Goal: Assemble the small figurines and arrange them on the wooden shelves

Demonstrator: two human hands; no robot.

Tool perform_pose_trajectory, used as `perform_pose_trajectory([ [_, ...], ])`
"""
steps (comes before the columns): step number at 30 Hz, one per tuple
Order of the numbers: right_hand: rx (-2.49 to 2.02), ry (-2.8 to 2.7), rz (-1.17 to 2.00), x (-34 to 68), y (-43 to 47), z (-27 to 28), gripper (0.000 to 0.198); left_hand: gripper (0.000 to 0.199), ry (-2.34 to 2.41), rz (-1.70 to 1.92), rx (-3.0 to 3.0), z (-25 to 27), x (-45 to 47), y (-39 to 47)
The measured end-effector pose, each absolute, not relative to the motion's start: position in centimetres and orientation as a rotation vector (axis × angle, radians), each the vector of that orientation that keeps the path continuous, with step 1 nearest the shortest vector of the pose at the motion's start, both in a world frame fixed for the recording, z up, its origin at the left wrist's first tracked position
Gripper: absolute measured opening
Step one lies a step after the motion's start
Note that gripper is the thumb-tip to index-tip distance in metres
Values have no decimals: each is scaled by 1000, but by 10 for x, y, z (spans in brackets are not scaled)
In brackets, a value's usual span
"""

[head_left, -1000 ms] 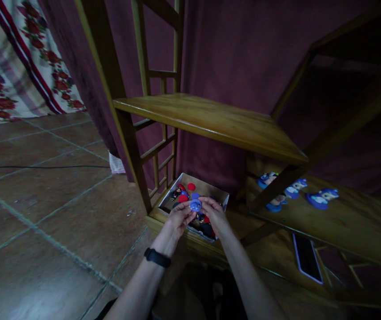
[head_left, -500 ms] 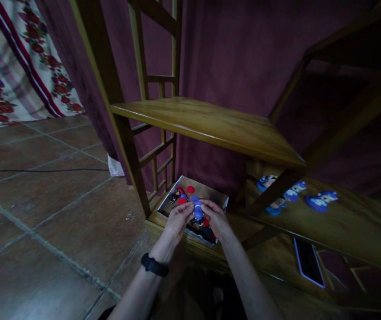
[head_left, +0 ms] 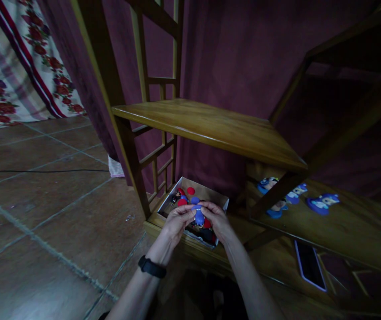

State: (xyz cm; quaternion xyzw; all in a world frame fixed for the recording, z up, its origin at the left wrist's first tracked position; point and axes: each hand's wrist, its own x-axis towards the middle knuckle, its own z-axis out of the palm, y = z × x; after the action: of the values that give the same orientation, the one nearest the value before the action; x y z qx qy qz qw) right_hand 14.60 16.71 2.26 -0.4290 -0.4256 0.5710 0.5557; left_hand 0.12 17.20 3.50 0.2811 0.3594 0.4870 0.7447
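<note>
At far left, a floral cloth [head_left: 40,58] hangs above the tiled floor [head_left: 60,195]. Next, an open box [head_left: 210,192] holds red discs and small dark figures. Over it, the left hand [head_left: 178,221] and right hand [head_left: 216,221] together pinch a small blue-purple figurine [head_left: 199,217] in their fingertips. Farther right, similar figurines [head_left: 323,203] stand on a wooden shelf [head_left: 353,226], with a phone [head_left: 310,266] lying lower down.

Shelf [head_left: 206,123]: varnished wood, glossy along the front edge. Box [head_left: 210,192]: matt card, by its look. Blue figurine [head_left: 199,217]: smooth, plastic-looking; curtain [head_left: 230,53]: matt cloth; phone [head_left: 310,265]: smooth, dark, glass-like face.
</note>
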Motion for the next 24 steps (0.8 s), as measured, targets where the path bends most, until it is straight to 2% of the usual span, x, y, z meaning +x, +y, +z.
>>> perform_pose_trajectory([
  [10,-1102,-937,1384,138,169,15,28,7,893,991,442,27,3,175],
  [24,-1089,-867,1378,136,172,9,32,5,916,1041,378,26,3,177],
])
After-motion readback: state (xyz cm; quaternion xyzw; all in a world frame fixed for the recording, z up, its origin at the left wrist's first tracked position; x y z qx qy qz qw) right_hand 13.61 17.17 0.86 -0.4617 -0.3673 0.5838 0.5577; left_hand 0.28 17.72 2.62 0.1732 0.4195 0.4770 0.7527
